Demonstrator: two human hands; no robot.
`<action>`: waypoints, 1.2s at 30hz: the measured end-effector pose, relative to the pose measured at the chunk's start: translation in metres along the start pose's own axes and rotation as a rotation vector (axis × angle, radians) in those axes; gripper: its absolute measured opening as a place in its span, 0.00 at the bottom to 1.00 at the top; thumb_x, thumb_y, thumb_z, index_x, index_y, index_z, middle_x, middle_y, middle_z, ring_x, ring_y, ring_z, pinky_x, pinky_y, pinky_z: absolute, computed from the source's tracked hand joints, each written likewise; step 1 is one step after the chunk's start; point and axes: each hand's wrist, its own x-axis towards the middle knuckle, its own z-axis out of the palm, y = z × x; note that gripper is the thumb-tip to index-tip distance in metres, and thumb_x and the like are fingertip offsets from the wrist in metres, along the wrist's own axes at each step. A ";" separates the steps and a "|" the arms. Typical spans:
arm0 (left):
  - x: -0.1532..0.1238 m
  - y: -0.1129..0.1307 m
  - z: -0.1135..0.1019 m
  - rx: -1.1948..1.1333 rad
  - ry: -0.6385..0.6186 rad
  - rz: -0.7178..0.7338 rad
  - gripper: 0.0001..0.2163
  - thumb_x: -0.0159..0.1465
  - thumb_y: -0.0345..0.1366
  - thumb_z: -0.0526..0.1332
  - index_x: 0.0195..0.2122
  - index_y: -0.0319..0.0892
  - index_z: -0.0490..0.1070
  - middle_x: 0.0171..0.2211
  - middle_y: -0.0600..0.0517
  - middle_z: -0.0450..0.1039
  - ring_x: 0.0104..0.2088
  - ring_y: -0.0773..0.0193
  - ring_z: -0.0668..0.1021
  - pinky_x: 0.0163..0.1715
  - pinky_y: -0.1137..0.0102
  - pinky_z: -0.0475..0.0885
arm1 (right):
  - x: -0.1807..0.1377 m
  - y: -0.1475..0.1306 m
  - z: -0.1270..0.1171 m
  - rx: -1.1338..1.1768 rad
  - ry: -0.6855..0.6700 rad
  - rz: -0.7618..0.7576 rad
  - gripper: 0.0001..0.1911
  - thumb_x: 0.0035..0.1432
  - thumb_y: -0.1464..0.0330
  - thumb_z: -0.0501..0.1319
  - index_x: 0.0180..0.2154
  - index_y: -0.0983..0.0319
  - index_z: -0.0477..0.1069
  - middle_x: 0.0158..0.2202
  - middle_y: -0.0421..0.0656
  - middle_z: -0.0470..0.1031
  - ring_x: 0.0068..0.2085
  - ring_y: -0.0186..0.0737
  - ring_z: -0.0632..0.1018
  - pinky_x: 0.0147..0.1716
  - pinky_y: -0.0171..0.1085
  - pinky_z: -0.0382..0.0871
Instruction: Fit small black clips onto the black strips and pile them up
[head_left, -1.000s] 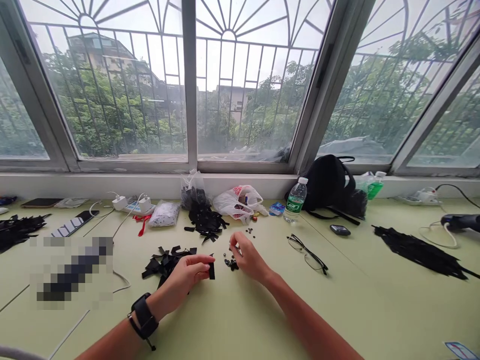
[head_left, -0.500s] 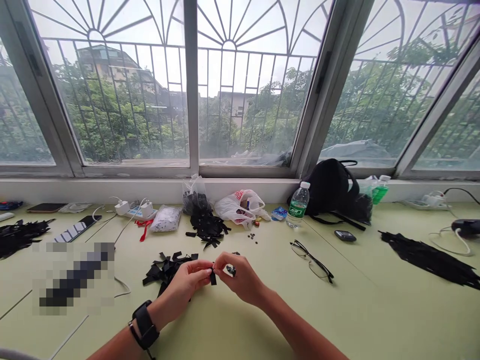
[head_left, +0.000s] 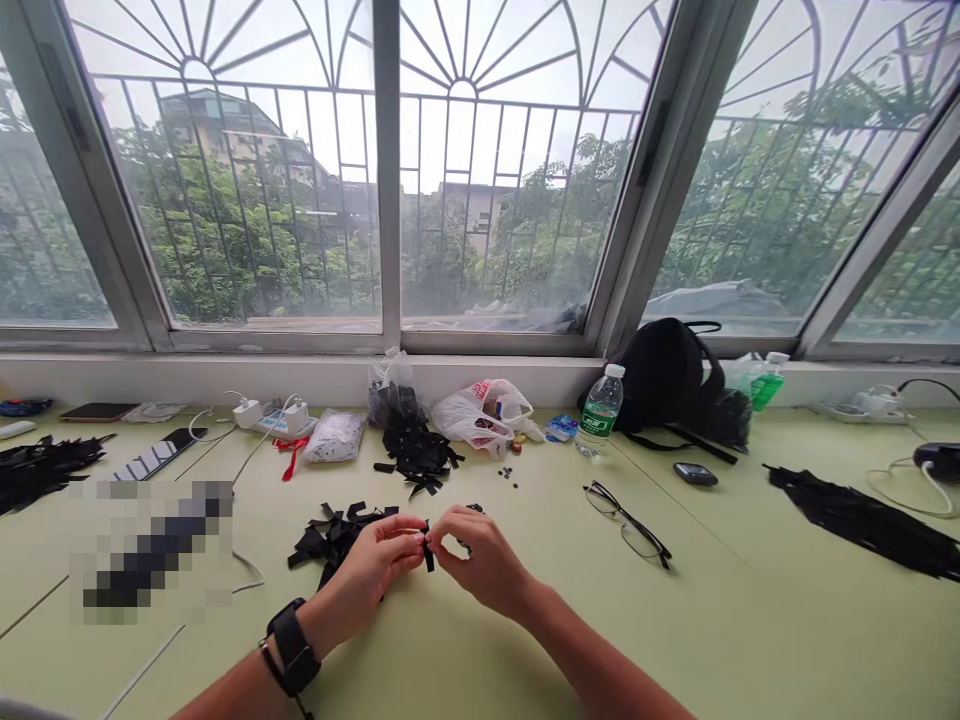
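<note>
Between my two hands is a short black strip of fabric or ribbon, its lower end hanging below my fingertips. My left hand, with a black watch on its wrist, pinches the strip from the left. My right hand meets it from the right, thumb and forefinger closed on the strip's edge. Something small and dark sits under the curled fingers of my right hand, mostly hidden, and I cannot make out its kind. Behind my left hand lies a loose pile of black strips, partly covered by it.
Farther back are more black strips, small dark pieces, a white plastic bag and a water bottle. Eyeglasses lie to the right, near a black bundle. White cables cross the left side.
The strip has turned slightly and looks narrower. My right fingers have curled further, so the shiny dark thing inside them shows less. Both hands stay in about the same place.
</note>
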 end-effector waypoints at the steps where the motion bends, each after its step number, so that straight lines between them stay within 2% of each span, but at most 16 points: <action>1: 0.000 0.001 0.000 -0.007 -0.009 -0.003 0.19 0.48 0.39 0.80 0.40 0.39 0.81 0.40 0.44 0.81 0.39 0.58 0.82 0.45 0.67 0.75 | 0.000 0.000 0.000 0.007 0.006 0.011 0.08 0.60 0.76 0.61 0.35 0.57 0.74 0.34 0.40 0.79 0.37 0.39 0.78 0.39 0.37 0.71; 5: -0.003 0.003 0.002 0.004 -0.067 0.017 0.19 0.50 0.39 0.79 0.41 0.41 0.82 0.43 0.45 0.81 0.42 0.58 0.81 0.45 0.68 0.74 | 0.000 -0.002 0.001 0.070 0.053 0.074 0.07 0.57 0.74 0.63 0.37 0.57 0.72 0.36 0.39 0.79 0.37 0.38 0.79 0.40 0.37 0.72; 12: -0.002 -0.001 -0.002 0.057 -0.134 0.026 0.20 0.53 0.41 0.78 0.45 0.41 0.80 0.42 0.44 0.82 0.40 0.61 0.80 0.43 0.70 0.71 | 0.002 -0.003 -0.001 0.160 0.050 0.144 0.16 0.56 0.71 0.66 0.43 0.54 0.65 0.35 0.36 0.82 0.37 0.39 0.81 0.43 0.39 0.74; 17: 0.000 -0.004 -0.004 0.068 -0.128 0.018 0.19 0.50 0.42 0.79 0.40 0.41 0.80 0.37 0.46 0.82 0.37 0.61 0.80 0.39 0.71 0.69 | 0.003 -0.005 -0.005 0.196 -0.001 0.171 0.17 0.56 0.69 0.68 0.43 0.55 0.62 0.35 0.37 0.83 0.37 0.40 0.82 0.43 0.40 0.74; 23: -0.003 -0.003 -0.002 0.065 -0.160 0.037 0.16 0.52 0.41 0.79 0.37 0.41 0.78 0.32 0.49 0.79 0.34 0.64 0.78 0.36 0.73 0.67 | 0.004 -0.007 -0.009 0.289 -0.042 0.185 0.18 0.55 0.68 0.69 0.43 0.56 0.63 0.34 0.38 0.82 0.36 0.40 0.81 0.43 0.40 0.74; 27: -0.005 -0.002 0.001 0.048 -0.163 0.031 0.16 0.52 0.40 0.78 0.38 0.41 0.78 0.33 0.50 0.79 0.34 0.63 0.78 0.36 0.73 0.69 | 0.007 -0.003 -0.017 0.377 -0.087 0.213 0.20 0.54 0.63 0.72 0.44 0.58 0.66 0.35 0.40 0.81 0.37 0.40 0.80 0.42 0.41 0.75; 29: -0.004 -0.002 0.001 0.028 -0.165 0.035 0.16 0.53 0.39 0.78 0.39 0.42 0.79 0.34 0.50 0.79 0.35 0.64 0.78 0.39 0.72 0.70 | 0.010 0.006 -0.025 0.418 -0.033 0.260 0.20 0.55 0.58 0.72 0.44 0.59 0.68 0.35 0.41 0.79 0.36 0.40 0.79 0.40 0.39 0.75; 32: 0.000 -0.002 -0.002 0.036 -0.148 0.047 0.14 0.54 0.39 0.77 0.40 0.42 0.80 0.35 0.50 0.79 0.36 0.64 0.78 0.42 0.71 0.71 | 0.012 0.029 -0.039 0.393 0.182 0.380 0.18 0.61 0.54 0.66 0.44 0.60 0.70 0.35 0.42 0.77 0.37 0.40 0.78 0.35 0.37 0.73; 34: 0.003 -0.004 -0.005 0.054 -0.131 0.054 0.14 0.54 0.39 0.77 0.40 0.42 0.81 0.35 0.50 0.79 0.37 0.64 0.79 0.43 0.71 0.71 | 0.012 0.049 -0.048 0.291 0.278 0.453 0.16 0.62 0.54 0.63 0.40 0.60 0.72 0.35 0.43 0.77 0.37 0.42 0.78 0.35 0.38 0.71; 36: 0.005 -0.006 -0.008 0.061 -0.125 0.054 0.14 0.55 0.39 0.76 0.40 0.40 0.82 0.36 0.48 0.81 0.38 0.62 0.79 0.45 0.71 0.72 | 0.009 0.066 -0.055 0.136 0.291 0.508 0.14 0.60 0.56 0.63 0.35 0.61 0.74 0.34 0.43 0.77 0.36 0.42 0.76 0.37 0.39 0.70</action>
